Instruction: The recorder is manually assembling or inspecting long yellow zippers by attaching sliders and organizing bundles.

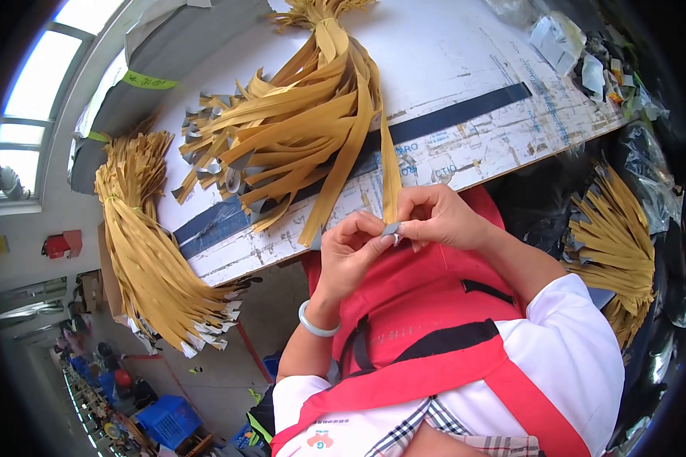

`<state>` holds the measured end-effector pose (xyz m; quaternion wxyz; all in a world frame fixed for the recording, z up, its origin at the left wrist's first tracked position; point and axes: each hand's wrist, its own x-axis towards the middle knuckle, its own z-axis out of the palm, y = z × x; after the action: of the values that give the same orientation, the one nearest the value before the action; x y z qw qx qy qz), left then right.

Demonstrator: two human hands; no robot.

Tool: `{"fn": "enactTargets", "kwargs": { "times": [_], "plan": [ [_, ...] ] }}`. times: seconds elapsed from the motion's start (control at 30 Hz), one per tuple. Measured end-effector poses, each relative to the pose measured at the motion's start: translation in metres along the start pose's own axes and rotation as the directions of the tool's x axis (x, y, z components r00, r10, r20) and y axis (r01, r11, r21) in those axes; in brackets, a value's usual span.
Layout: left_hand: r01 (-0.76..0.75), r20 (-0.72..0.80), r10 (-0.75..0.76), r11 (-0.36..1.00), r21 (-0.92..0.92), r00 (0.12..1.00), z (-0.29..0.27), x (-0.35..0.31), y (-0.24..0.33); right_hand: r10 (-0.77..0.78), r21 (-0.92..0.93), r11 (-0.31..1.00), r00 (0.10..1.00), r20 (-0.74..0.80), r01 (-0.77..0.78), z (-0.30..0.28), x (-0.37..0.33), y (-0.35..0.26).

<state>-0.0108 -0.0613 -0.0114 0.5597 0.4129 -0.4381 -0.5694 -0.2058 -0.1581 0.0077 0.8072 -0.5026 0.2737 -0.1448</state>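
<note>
Straps (305, 129): matt tan woven cloth, prob. elastic, w/ grey ends. Small grey tab (390, 228) pinched by left hand (351, 255) and right hand (438, 217), maybe plastic, too small to tell. Counter (465, 68): white board, scuffed, worn print. Bracelet (316, 324): smooth, glossy. Apron (419, 305): red cloth.

Your left hand (348, 251) and right hand (434, 217) meet in front of your chest, fingertips touching. Fingers (373, 228) of both hands are curled and pinched together. Both forearms rise bent from your torso, the left wrist upright.
</note>
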Motion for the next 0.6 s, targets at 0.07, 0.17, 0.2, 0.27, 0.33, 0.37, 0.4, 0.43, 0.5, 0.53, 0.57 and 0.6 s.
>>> {"fn": "enactTargets", "kwargs": {
  "times": [0.07,0.17,0.2,0.27,0.33,0.37,0.4,0.43,0.5,0.53,0.57,0.6],
  "plan": [
    [-0.062,-0.128,0.106,0.949,0.309,0.986,0.008,0.001,-0.016,-0.328,-0.434,0.865,0.938,-0.114,0.250,0.009,0.011,0.018],
    [-0.118,-0.166,0.318,0.708,0.696,0.933,0.015,0.007,-0.016,-0.704,-0.815,0.444,0.708,-0.059,0.373,0.013,0.019,0.035],
    [-0.068,-0.196,0.143,0.935,0.348,0.970,0.016,0.009,-0.009,-0.703,-0.751,0.511,0.706,-0.085,0.418,0.010,0.018,0.034],
    [0.067,-0.136,-0.091,0.984,-0.167,0.987,0.009,0.010,0.001,-0.625,-0.568,0.675,0.774,-0.102,0.471,-0.001,0.013,0.035],
    [0.024,-0.120,-0.019,0.999,0.036,0.993,-0.009,0.009,0.001,-0.523,-0.391,0.804,0.846,-0.105,0.449,-0.001,0.014,0.034],
    [-0.014,-0.040,0.022,0.982,0.187,0.999,-0.019,0.011,-0.003,-0.416,-0.202,0.897,0.905,-0.085,0.393,0.000,0.015,0.033],
    [-0.015,-0.044,0.023,0.983,0.185,0.999,-0.021,0.008,-0.007,-0.413,-0.202,0.898,0.907,-0.081,0.391,0.001,0.015,0.029],
    [0.011,-0.065,0.003,0.976,0.219,0.998,-0.019,0.009,-0.005,-0.257,-0.093,0.965,0.954,-0.157,0.245,0.002,0.014,0.021],
    [0.037,-0.087,-0.016,0.967,0.250,0.996,-0.018,0.010,-0.007,-0.086,0.026,0.995,0.973,-0.212,0.094,-0.002,0.016,0.017],
    [-0.028,-0.074,0.057,0.937,0.349,0.996,-0.018,0.011,-0.010,-0.058,0.005,0.998,0.979,-0.196,0.060,-0.007,0.016,0.018],
    [-0.091,-0.054,0.128,0.892,0.442,0.990,-0.018,0.012,-0.013,-0.029,-0.016,1.000,0.983,-0.180,0.027,-0.010,0.017,0.019],
    [-0.094,-0.054,0.131,0.893,0.440,0.990,-0.016,0.013,-0.014,0.009,-0.031,0.999,0.988,-0.154,-0.013,-0.008,0.019,0.020]
  ]
}}
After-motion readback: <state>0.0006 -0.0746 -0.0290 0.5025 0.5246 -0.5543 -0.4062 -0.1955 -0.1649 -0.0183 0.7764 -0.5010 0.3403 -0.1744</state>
